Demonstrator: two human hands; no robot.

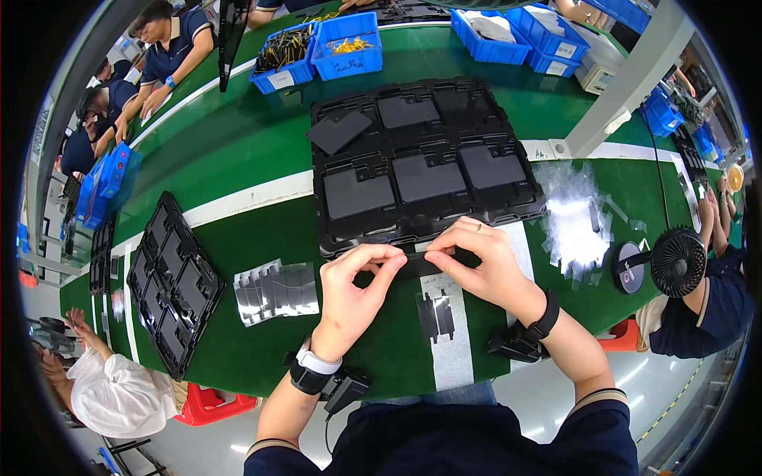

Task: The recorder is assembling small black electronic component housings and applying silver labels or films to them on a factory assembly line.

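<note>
A narrow dark strip (416, 266) stretches between my hands, just off the near edge of a black tray. One end is pinched between thumb and forefinger of my left hand (353, 289); my right hand (482, 268) pinches the other end the same way. The black tray (321, 226) has several compartments with flat dark grey panels (359, 193) in them. At its far left, one loose panel (341, 131) lies askew. Below my hands, a small clear sheet with dark strips (436, 316) lies on a pale band of the green table. The strip's exact kind cannot be made out.
Left of me lie film sheets with dark strips (276, 292) and a second black tray (175, 278). Clear film pieces (578, 226) are heaped to the right, beside a small black fan (677, 262). Blue bins (347, 47) stand at the back, near a grey post (627, 87). Other people work around.
</note>
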